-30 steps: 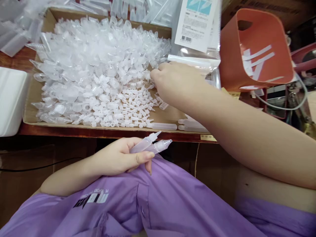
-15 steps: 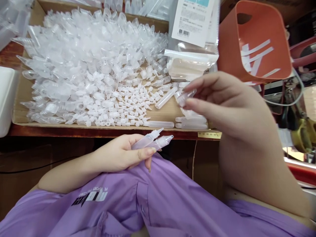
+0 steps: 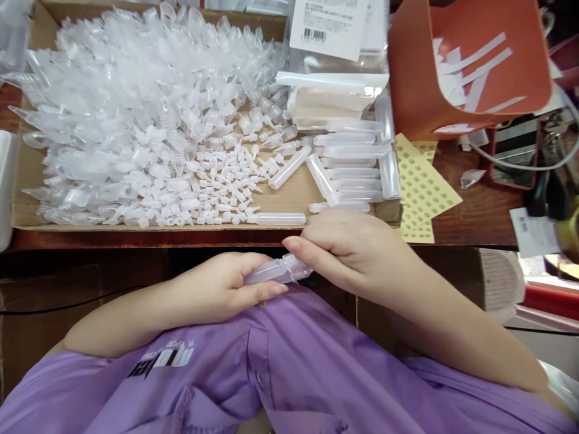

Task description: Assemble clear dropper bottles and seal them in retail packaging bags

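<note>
Above my lap, my left hand (image 3: 235, 280) is closed around translucent plastic tubes (image 3: 268, 273), their capped ends pointing right. My right hand (image 3: 353, 247) meets it from the right, fingers curled over a clear ribbed cap (image 3: 299, 269) at the tubes' ends. Its fingertips are partly hidden behind the hand, and I cannot tell how far the cap sits on. Just beyond the hands, a cardboard tray (image 3: 289, 199) holds a heap of clear pointed caps (image 3: 149, 78), small white nozzle plugs (image 3: 230, 181) and several loose tubes (image 3: 355, 150).
An orange bin (image 3: 414, 78) with white paper strips stands at the right. Beside the tray lie yellow sticker sheets (image 3: 423, 187) and a phone (image 3: 515, 150). Clear packaging with a barcode label (image 3: 328, 27) rests at the tray's back right. A white container (image 3: 5, 187) is at the left edge.
My right hand has come down and left from over the tray, bringing a clear cap to the tube ends in my left hand. The left hand has stayed almost still.
</note>
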`<state>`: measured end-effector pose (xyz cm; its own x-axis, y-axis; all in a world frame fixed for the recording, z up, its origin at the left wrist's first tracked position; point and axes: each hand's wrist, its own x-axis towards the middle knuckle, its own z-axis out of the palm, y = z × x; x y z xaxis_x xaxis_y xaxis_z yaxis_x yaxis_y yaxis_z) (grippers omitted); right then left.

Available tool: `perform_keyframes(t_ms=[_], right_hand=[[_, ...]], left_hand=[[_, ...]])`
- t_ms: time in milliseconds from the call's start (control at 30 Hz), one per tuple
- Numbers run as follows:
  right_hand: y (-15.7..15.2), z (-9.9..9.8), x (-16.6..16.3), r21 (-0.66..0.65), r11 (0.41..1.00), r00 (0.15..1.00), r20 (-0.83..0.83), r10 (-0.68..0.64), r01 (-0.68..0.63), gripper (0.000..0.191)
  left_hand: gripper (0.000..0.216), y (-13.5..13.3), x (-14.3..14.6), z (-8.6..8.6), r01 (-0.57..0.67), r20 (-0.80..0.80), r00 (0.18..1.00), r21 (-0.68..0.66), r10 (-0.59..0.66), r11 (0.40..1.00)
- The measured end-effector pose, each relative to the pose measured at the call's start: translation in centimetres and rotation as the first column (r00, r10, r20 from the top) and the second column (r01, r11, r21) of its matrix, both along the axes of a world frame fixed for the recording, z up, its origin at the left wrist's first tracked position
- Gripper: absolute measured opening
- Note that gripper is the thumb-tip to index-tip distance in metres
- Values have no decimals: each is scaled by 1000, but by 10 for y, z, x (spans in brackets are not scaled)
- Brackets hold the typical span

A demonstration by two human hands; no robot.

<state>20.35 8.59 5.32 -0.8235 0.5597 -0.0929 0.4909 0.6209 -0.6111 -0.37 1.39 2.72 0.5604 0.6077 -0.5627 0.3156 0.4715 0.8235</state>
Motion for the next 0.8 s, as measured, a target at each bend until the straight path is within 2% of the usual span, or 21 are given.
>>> perform_keyframes(t_ms=[200, 300, 400, 467, 567, 700, 800], right_hand=[[-4, 1, 6, -1, 998, 995, -78, 56, -57, 32], [-4, -1, 6, 16, 999, 999, -6, 34, -34, 46], [-5, -2, 6, -49, 999, 998, -64, 12, -15, 38], [-5, -1, 6, -25, 999, 998, -64, 27, -28, 33], [-6, 0, 5, 16, 999, 999, -6, 37, -36, 43], [-6, 1, 4, -73, 996, 997, -55, 54, -58, 36], [-6, 0, 4, -1, 998, 998, -2, 61, -61, 40]], left_hand=[[26, 3, 2, 5, 24, 12, 1000, -16, -24, 1000], [28, 3, 2, 5, 59, -9, 998, 0, -59, 998], [30, 3, 1, 5, 34, -12, 999, -4, -34, 999], [30, 4, 1, 6, 46, -3, 999, -6, -46, 999], [32, 5, 1, 6, 80, -20, 997, 0, -80, 997], [35, 6, 2, 7, 61, -20, 998, -4, -61, 998], [32, 6, 1, 8, 90, -15, 996, -4, -90, 996]])
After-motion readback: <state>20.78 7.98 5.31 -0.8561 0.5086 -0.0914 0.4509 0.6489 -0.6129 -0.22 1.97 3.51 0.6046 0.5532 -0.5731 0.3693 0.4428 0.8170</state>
